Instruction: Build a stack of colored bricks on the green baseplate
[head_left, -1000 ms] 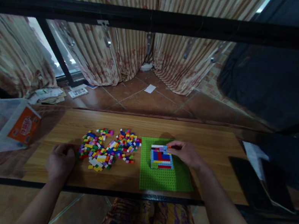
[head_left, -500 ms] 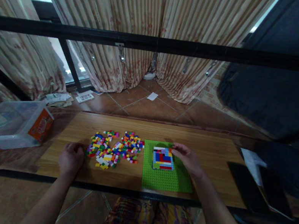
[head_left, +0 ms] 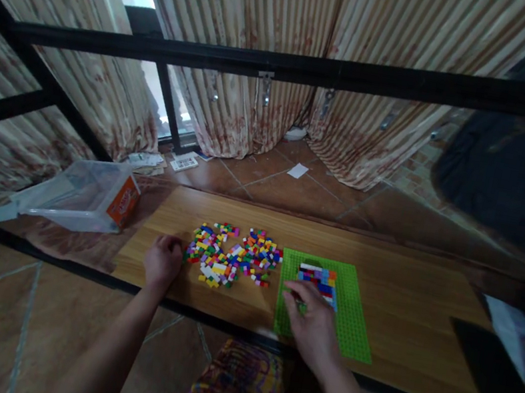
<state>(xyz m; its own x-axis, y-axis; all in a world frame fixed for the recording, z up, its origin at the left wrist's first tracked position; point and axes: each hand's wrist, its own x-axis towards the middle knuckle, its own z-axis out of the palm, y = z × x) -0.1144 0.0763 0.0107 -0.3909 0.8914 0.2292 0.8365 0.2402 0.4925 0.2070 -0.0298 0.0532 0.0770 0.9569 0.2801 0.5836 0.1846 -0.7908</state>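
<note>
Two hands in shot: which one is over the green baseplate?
The right hand, partly hiding the toy brick build on the green baseplate. The left hand is instead beside the loose toy bricks, off the baseplate.

The one camera, worn on the head, is looking forward and down past the wearer's lap. It is staying close above the table, catching the left hand and right hand below centre, and facing the curtains farther off.
</note>
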